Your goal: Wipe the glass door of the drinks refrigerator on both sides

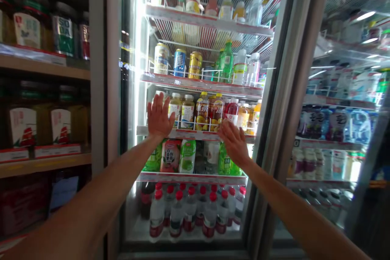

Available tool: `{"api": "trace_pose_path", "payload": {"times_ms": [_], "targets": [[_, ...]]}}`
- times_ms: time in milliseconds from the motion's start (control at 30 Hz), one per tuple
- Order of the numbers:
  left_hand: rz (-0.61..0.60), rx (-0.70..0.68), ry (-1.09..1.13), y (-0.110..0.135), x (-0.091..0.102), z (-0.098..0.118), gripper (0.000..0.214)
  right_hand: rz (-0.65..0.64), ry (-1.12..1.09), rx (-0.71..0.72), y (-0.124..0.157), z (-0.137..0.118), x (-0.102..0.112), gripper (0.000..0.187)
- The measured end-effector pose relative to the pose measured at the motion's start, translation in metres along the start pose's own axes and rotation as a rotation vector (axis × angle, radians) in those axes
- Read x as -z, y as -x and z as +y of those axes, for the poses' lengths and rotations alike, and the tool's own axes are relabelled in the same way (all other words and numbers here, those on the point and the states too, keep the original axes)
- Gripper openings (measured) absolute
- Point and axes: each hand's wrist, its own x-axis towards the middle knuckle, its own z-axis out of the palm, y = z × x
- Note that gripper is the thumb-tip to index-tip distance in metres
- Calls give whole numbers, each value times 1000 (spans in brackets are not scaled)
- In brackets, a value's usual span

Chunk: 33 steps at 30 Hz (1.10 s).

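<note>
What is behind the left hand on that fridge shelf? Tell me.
The left hand lies flat over the left end of the shelf. A pale bottle top peeks above its fingers; the rest of that bottle is hidden. Beside it stand yellow-capped bottles.

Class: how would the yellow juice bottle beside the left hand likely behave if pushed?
The yellow juice bottle looks full, so probably heavy for its size. Tall and narrow, it might tip, though the wire rail in front would likely stop it.

Jar shelves [45, 71] left, bottle cooler [113, 89] centre, second cooler [335, 102] right
</note>
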Motion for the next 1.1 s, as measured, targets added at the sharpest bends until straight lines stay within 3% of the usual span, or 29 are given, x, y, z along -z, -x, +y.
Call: {"api": "trace_pose_path", "payload": {"times_ms": [67,133,267,300,367,500,567,633,700,767,833,967,1033,1100], "targets": [[-5,-1,4,0,1,0,57,-74,-34,178,24,-3,0,47],[-6,1,12,0,1,0,57,-83,-39,182,32,7,0,49],[-7,0,8,0,1,0,57,139,43,-289,11,45,-3,51],[-7,-3,3,0,1,0,57,170,52,-345,10,49,-3,52],[-2,-9,-9,0,0,-1,57,155,55,-316,24,45,-2,53],[7,-16,-12,0,-1,-1,56,-37,16,-58,78,20,4,50],[6,-10,-8,0,-1,-1,56,-103,-9,20,86,22,7,50],[0,-8,-13,0,0,-1,57,-56,19,-70,75,38,7,51],[-9,-7,-18,-1,0,-2,58,31,75,-248,61,55,5,52],[-11,-3,-16,-1,0,-2,58,69,109,-337,59,59,3,53],[-11,-2,-12,-1,-1,-2,58,21,104,-278,74,47,4,53],[-14,-4,1,-1,-1,-3,59,-151,24,-15,104,24,9,55],[-14,0,8,-1,-1,-3,59,-136,14,-27,95,30,8,54],[-13,1,17,-1,-1,-3,60,-42,41,-161,74,41,5,52]]}}
